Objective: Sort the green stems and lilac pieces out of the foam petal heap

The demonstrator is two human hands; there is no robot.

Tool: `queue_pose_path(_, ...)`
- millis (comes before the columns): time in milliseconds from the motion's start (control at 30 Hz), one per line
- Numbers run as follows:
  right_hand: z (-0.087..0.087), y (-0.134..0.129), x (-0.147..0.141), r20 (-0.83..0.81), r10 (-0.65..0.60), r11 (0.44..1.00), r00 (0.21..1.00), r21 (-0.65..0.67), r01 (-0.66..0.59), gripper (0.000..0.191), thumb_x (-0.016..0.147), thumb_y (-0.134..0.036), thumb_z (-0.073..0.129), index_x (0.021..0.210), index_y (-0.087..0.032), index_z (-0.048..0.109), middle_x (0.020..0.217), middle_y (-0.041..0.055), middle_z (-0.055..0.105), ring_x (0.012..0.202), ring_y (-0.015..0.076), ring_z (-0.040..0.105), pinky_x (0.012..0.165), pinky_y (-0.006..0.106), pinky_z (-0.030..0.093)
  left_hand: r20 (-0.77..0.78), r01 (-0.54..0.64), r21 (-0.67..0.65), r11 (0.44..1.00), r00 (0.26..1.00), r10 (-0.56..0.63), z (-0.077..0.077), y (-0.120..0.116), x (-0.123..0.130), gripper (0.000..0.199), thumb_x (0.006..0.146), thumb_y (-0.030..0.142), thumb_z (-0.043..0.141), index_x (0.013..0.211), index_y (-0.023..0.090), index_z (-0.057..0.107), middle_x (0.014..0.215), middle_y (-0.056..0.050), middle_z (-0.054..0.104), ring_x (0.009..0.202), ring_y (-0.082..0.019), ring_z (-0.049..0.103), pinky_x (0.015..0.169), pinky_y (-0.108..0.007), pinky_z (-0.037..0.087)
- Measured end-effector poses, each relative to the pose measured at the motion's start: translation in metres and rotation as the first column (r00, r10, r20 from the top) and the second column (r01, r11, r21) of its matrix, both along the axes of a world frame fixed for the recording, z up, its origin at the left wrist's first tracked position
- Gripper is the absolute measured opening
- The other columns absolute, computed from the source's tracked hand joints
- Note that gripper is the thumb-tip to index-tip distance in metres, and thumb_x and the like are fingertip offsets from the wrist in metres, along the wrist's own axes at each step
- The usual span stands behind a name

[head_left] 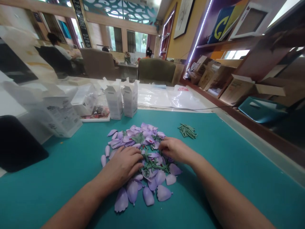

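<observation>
A loose heap of lilac plastic petals [133, 190] lies on the green mat, with green plastic star-shaped flower parts [152, 163] mixed into its middle. My left hand [126, 162] rests palm down on the heap's left side, its fingers stretched toward the green parts and apart from each other. At the right edge of the heap is my right hand [175, 149], fingers curled together. Its fingertips are partly hidden, and what they hold, if anything, I cannot make out. Beyond it lies a small pile of thin green stems [187, 130].
Two white cartons [130, 98] with raised flaps stand behind the heap. Left are a white tray [95, 120] with small parts, another printed carton [63, 116] and a black object [20, 146]. Shelves with cardboard boxes [238, 89] line the right. Several people sit in the background.
</observation>
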State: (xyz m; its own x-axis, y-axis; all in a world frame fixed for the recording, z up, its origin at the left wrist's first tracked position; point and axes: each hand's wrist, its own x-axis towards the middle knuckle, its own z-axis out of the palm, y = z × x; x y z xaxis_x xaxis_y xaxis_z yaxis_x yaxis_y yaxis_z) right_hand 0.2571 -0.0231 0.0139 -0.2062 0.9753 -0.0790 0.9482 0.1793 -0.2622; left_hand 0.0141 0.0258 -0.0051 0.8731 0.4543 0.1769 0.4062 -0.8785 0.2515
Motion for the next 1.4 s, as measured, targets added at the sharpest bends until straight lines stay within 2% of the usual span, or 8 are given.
queue_pose_path(133,-0.006,-0.001,-0.009,0.149,0.027,0.999,0.988,0.019,-0.030,0.029,0.080,-0.007,0.050,0.097,-0.021,0.069,0.095,0.0072,0.061,0.089,0.0194,0.055,0.072,0.027,0.038,0.059,0.003,-0.007,1.000,0.998,-0.003,-0.009,0.004,-0.001,0.026,0.094,0.034,0.045,0.106,0.022,0.064,0.116,-0.006,0.065,0.112,-0.025,0.055,0.095,-0.040,0.041)
queue_pose_path(267,-0.012,-0.001,-0.011,0.197,0.083,0.991,0.977,0.089,-0.102,0.024,0.082,-0.009,0.049,0.092,-0.020,0.069,0.091,0.0073,0.057,0.088,0.0207,0.052,0.073,0.029,0.038,0.091,0.024,0.014,1.000,0.995,-0.025,-0.017,0.004,-0.001,0.031,0.094,0.035,0.044,0.117,0.024,0.061,0.126,-0.007,0.061,0.119,-0.025,0.051,0.100,-0.042,0.041)
queue_pose_path(433,-0.018,0.000,-0.010,0.177,0.110,0.980,0.978,0.142,-0.136,0.017,0.079,-0.011,0.054,0.086,-0.020,0.067,0.089,0.0067,0.058,0.084,0.0208,0.050,0.073,0.030,0.039,-0.012,0.069,0.069,0.995,0.998,-0.069,-0.017,-0.006,0.006,0.043,0.091,0.037,0.051,0.133,0.028,0.050,0.142,-0.006,0.051,0.131,-0.031,0.041,0.103,-0.051,0.037)
queue_pose_path(800,-0.010,-0.001,-0.013,0.240,0.153,0.980,0.959,0.087,-0.178,0.016,0.076,-0.008,0.054,0.087,-0.015,0.062,0.087,0.0084,0.062,0.083,0.0217,0.051,0.074,0.032,0.038,-0.079,0.048,0.095,0.994,0.996,-0.041,-0.015,-0.008,0.006,0.034,0.090,0.038,0.054,0.122,0.028,0.060,0.137,-0.006,0.055,0.128,-0.032,0.044,0.102,-0.051,0.036)
queue_pose_path(1033,-0.008,-0.001,-0.007,0.131,0.161,0.980,0.978,0.100,-0.175,0.024,0.077,-0.006,0.053,0.093,-0.020,0.065,0.090,0.0055,0.062,0.086,0.0194,0.050,0.078,0.031,0.036,-0.066,0.058,0.088,0.994,0.996,-0.052,-0.012,-0.008,0.006,0.032,0.090,0.036,0.054,0.120,0.027,0.061,0.136,-0.006,0.056,0.127,-0.031,0.045,0.100,-0.047,0.039)
queue_pose_path(1267,-0.001,-0.001,-0.003,-0.031,0.121,0.976,0.992,0.184,-0.113,0.019,0.081,-0.007,0.054,0.091,-0.018,0.066,0.091,0.0054,0.061,0.087,0.0180,0.053,0.077,0.028,0.040,-0.030,0.059,0.070,0.996,0.998,-0.057,-0.010,-0.008,0.007,0.037,0.091,0.038,0.051,0.125,0.026,0.058,0.132,-0.006,0.059,0.124,-0.031,0.048,0.100,-0.048,0.039)
queue_pose_path(1333,-0.002,0.003,0.003,-0.122,0.104,0.972,0.987,0.222,-0.074,0.014,0.085,-0.013,0.056,0.091,-0.018,0.068,0.093,0.0056,0.061,0.087,0.0170,0.054,0.079,0.028,0.041,0.000,0.063,0.078,0.995,0.998,-0.063,-0.013,-0.007,0.006,0.036,0.091,0.040,0.050,0.125,0.027,0.058,0.131,-0.006,0.059,0.124,-0.030,0.048,0.100,-0.046,0.039)
queue_pose_path(1400,-0.004,0.008,0.016,-0.188,0.017,0.959,0.982,0.280,0.037,0.015,0.087,-0.020,0.057,0.093,-0.019,0.070,0.093,0.0058,0.060,0.085,0.0164,0.056,0.077,0.027,0.042,0.020,0.066,0.093,0.993,0.997,-0.068,-0.018,-0.005,0.004,0.037,0.092,0.041,0.049,0.125,0.029,0.058,0.132,-0.005,0.059,0.124,-0.029,0.048,0.100,-0.044,0.039)
